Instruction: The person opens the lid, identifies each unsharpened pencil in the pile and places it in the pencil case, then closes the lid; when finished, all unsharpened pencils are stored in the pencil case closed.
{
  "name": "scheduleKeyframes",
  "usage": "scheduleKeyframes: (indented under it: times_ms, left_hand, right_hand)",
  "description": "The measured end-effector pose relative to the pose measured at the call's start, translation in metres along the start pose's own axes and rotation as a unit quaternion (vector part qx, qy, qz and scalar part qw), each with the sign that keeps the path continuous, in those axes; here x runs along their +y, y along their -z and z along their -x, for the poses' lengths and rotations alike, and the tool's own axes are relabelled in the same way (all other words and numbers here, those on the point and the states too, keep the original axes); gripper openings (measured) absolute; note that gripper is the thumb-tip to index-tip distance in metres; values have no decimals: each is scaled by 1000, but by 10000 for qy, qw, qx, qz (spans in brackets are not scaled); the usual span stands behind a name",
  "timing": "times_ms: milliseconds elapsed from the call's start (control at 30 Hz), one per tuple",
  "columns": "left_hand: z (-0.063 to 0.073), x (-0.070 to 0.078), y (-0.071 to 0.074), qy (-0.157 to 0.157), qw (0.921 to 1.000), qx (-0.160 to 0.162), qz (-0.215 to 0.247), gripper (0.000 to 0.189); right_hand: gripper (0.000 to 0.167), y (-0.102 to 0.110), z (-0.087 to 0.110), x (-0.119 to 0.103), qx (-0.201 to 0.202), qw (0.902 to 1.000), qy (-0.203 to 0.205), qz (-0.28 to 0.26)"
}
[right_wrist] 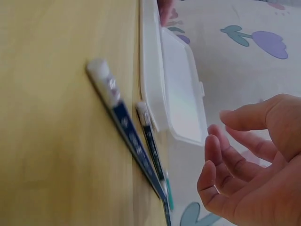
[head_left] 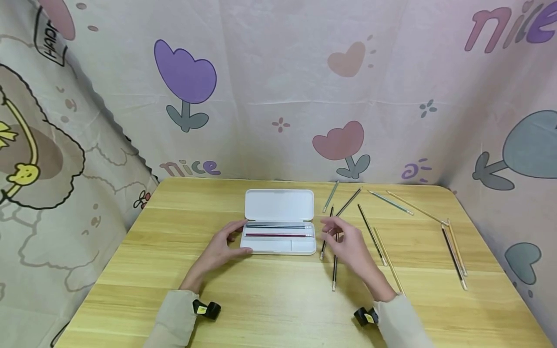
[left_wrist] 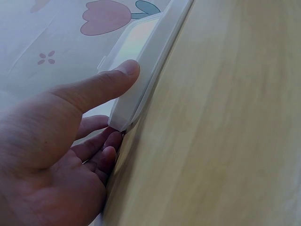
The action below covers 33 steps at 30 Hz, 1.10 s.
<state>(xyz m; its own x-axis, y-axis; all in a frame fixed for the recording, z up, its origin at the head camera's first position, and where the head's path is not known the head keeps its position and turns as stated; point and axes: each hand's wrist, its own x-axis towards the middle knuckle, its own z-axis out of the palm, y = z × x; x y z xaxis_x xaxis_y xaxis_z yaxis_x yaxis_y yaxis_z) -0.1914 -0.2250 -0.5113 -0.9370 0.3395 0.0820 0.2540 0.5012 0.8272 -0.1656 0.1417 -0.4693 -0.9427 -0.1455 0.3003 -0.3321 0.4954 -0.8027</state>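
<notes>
A white pencil case (head_left: 266, 245) lies on the table with its lid (head_left: 279, 205) tipped back. Inside it, a dark pencil (head_left: 278, 226) and a red pencil (head_left: 276, 235) lie side by side. My left hand (head_left: 221, 246) holds the case by its left end, thumb (left_wrist: 127, 68) on the front wall and fingers bent at the corner. Just off the case's right end, my right hand (head_left: 348, 241) hovers with loosely bent fingers and nothing between them. Below it are black pencils (head_left: 334, 270), their white eraser ends toward me; the hand partly hides them.
More pencils are scattered to the right: a teal one (head_left: 391, 203), a black one (head_left: 372, 234), a yellow one (head_left: 389, 261) and several others. Near the right edge, a black pencil (head_left: 453, 258) lies beside a yellow one (head_left: 457, 249). Patterned cloth (head_left: 261, 72) hangs behind the table (head_left: 278, 299).
</notes>
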Motion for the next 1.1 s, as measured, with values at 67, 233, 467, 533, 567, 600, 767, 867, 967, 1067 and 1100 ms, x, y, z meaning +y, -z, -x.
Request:
scheduleKeyframes:
  times_ms: [67,233,467,533,567,600,767,867,967,1067,1100]
  left_hand:
    - [0,-1,0,-30,10000,-13,-10,85]
    - [-2,1,2,-58,9999,1,91,84]
    - [-1,2,2,-22,10000,-22,44,85]
    - [0,2,1,-19,10000,-4,74,85]
    - [0,2,1,-1,10000,-2,92,85]
    - [0,3,1,4,9999,0,118,85]
    - [1,2,0,-3,9999,1,117,85]
    - [1,2,0,0,9999,0,103,85]
    - [1,2,0,-3,9999,-1,132,85]
    - [0,1,0,-12,9999,-6,145,85]
    - [0,1,0,-16,9999,-4,142,85]
  right_hand:
    - [33,7,5,1,106,9999,-1,94]
    - [34,25,15,2,242,9991,-268,228]
    - [36,49,29,6,285,9965,-697,359]
    - [37,55,33,9,334,9960,-744,378]
    - [38,59,35,10,365,9956,-764,393]
    - [39,62,38,11,396,9952,-785,429]
    - [42,78,52,18,533,9927,-783,742]
    - [45,87,62,25,598,9913,-716,926]
    - [48,97,71,32,595,9899,-697,1077]
    - [49,105,78,40,604,9875,-665,1293]
    - [50,107,81,42,608,9865,-651,1375]
